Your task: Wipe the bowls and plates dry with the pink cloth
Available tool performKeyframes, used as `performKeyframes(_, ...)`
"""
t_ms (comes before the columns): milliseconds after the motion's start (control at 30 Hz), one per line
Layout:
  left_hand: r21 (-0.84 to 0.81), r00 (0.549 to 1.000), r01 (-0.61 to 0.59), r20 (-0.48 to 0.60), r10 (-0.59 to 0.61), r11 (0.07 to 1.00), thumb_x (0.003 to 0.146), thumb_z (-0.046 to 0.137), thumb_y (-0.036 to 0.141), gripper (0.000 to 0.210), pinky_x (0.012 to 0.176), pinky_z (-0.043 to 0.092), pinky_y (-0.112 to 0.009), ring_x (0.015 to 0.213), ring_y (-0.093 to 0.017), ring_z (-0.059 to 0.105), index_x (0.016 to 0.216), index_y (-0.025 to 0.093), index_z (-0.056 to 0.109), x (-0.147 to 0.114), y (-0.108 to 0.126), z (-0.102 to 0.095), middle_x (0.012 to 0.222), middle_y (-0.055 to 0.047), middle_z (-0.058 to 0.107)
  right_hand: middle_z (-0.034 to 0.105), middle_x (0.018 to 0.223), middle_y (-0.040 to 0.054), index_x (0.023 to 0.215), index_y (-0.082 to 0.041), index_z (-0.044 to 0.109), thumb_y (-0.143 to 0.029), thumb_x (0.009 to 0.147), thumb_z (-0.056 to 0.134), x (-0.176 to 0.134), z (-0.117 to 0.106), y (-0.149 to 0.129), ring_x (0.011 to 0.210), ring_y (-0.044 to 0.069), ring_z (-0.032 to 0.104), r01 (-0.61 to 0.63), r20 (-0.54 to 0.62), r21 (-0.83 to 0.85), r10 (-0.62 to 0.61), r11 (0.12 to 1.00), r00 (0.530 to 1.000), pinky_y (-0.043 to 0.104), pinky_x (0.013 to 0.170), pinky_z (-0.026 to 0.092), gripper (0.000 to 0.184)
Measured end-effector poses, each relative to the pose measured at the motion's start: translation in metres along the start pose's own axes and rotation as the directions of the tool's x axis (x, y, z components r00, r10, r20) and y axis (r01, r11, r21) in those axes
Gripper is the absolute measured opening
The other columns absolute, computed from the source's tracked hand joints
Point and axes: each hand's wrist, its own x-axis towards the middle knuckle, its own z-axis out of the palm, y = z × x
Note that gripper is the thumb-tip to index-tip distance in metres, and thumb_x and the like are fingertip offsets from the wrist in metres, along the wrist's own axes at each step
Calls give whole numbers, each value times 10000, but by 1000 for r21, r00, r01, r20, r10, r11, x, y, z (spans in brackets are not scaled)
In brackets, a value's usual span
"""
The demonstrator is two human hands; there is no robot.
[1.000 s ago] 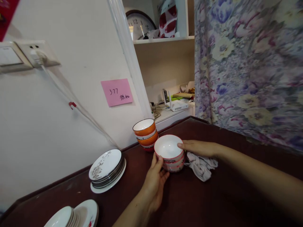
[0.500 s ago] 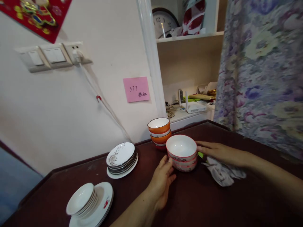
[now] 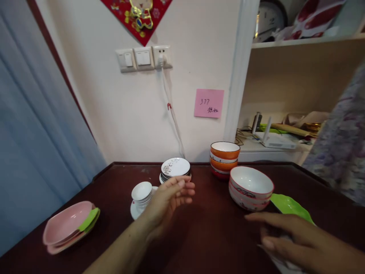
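My left hand (image 3: 167, 199) hovers over the table in front of the patterned plate stack (image 3: 176, 166), fingers apart and holding nothing. Partly behind that wrist are small white bowls (image 3: 142, 191) on a white plate (image 3: 134, 211). On the right, my right hand (image 3: 293, 232) is over a pale cloth (image 3: 282, 262), with index finger and thumb apart; its other fingers are mostly hidden. Just beyond this hand stands a stack of red-rimmed white bowls (image 3: 249, 194), apart from it. A green leaf-shaped dish (image 3: 291, 207) lies beside the bowls, partly covered by the hand.
Orange bowls (image 3: 225, 166) are stacked by the wall, behind the red-rimmed ones. Pink dishes (image 3: 67, 224) with a green part lie at the table's left. A raised edge (image 3: 137, 163) borders the dark table. A router (image 3: 276, 140) sits on the shelf at right.
The view has swung left, bringing the pink dishes into sight. Both hands have come away from the red-rimmed bowls, the left toward the plates and the right toward the cloth.
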Motion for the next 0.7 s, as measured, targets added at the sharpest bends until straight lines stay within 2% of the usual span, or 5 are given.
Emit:
performKeyframes(167,-113,935,-284,-252,249,952,853,554,179,175,686,541,-303,785,-183,665,964,122,677,-4,50,-49,884,-90,699,612,1294,60,1218,-391,647,-642,697,643,12,45,-55,1236,369,497,23,239,2,-23,1000,971,489,1077,361,578)
performKeyframes(333,-243,845,-420,-456,279,875,823,531,117,131,606,516,-226,661,-113,633,860,139,654,-6,76,-85,755,-27,658,654,1119,81,1371,-298,514,-500,787,632,44,105,-87,976,267,615,154,366,151,-200,976,909,373,866,478,629)
performKeyframes(433,-281,802,-519,-486,347,807,810,543,132,106,611,498,-195,646,-79,610,843,170,637,-12,90,-80,742,15,633,665,995,102,1481,-127,317,-473,784,630,73,150,-106,889,239,619,92,370,359,-232,929,900,339,794,473,839)
performKeyframes(533,-393,803,-576,-435,407,717,823,536,140,111,591,476,-193,631,-73,599,849,165,640,-21,101,-58,734,20,618,692,874,78,1502,-61,174,-388,746,673,97,193,-125,848,217,645,-127,394,585,-144,801,908,319,794,477,964)
performKeyframes(700,-493,875,-484,-255,411,723,864,504,179,137,549,450,-196,573,-69,565,874,160,639,-38,88,-23,686,21,601,677,708,17,1259,-134,495,-329,692,686,114,238,-142,639,193,657,-265,420,763,-141,589,897,310,662,498,629)
